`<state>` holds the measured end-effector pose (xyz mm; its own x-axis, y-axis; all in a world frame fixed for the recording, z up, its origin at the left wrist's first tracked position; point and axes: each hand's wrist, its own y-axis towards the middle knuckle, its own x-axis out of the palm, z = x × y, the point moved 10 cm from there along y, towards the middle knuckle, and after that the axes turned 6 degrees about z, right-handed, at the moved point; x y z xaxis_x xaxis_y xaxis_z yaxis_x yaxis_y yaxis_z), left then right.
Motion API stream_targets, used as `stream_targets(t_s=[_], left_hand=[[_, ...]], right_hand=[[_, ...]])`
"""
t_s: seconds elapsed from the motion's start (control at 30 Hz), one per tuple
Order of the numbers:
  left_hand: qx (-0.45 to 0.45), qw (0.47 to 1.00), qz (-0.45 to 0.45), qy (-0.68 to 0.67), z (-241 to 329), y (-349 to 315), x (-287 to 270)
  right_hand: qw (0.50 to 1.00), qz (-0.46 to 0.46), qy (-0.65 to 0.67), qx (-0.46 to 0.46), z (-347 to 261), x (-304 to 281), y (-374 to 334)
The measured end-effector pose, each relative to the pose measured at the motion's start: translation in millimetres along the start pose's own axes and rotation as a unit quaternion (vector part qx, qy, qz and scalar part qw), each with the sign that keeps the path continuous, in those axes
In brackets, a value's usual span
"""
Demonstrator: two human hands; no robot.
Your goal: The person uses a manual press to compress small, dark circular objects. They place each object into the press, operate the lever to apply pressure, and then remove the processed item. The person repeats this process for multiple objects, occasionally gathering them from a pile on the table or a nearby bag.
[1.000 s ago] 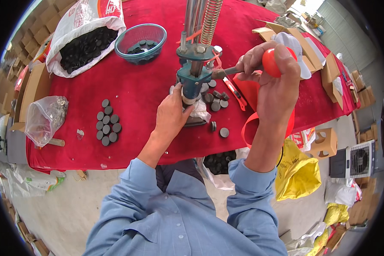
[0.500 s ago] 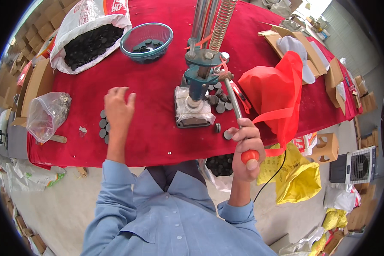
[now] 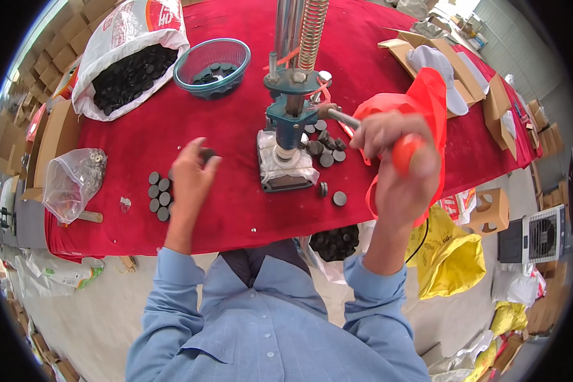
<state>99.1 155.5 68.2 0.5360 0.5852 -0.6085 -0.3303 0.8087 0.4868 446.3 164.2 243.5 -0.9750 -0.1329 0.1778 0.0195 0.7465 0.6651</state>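
Observation:
My right hand [image 3: 398, 162] is wrapped round the metal lever [image 3: 344, 118] of a hand press, with its red knob [image 3: 409, 153] showing at the hand. The green press [image 3: 291, 127] stands on the red cloth, its ram down on a plastic-wrapped base [image 3: 286, 172]. My left hand [image 3: 194, 175], left of the press, pinches a black disc [image 3: 207, 154] between thumb and fingers. Beside that wrist lie several dark discs [image 3: 154, 191] in rows. More loose discs [image 3: 326, 159] are scattered right of the base, and one grey-topped disc [image 3: 340, 198] lies nearer the edge.
A white sack [image 3: 134, 70] spills black discs at the far left, beside a teal basket [image 3: 191, 83] with some inside. A clear bag of small rings [image 3: 76, 184] sits at the left edge. A red bag [image 3: 388, 105], cap [image 3: 436, 73] and open cartons [image 3: 500, 118] occupy the right.
My right hand has risen with the lever, away from the table's front edge. My left hand has shifted right, and a black disc now shows in its fingers.

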Motion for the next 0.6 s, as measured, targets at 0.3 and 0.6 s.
stream_targets(t_s=[0.3,0.6], left_hand=[[0.095,0.989,-0.037,-0.106,101.9,-24.7,86.1],[0.011,0.980,-0.044,-0.196,95.5,-22.4,87.1]], right_hand=[[0.989,0.030,-0.070,0.123,9.0,20.5,64.6],[0.997,0.014,0.048,0.054,2.2,9.4,18.6]])
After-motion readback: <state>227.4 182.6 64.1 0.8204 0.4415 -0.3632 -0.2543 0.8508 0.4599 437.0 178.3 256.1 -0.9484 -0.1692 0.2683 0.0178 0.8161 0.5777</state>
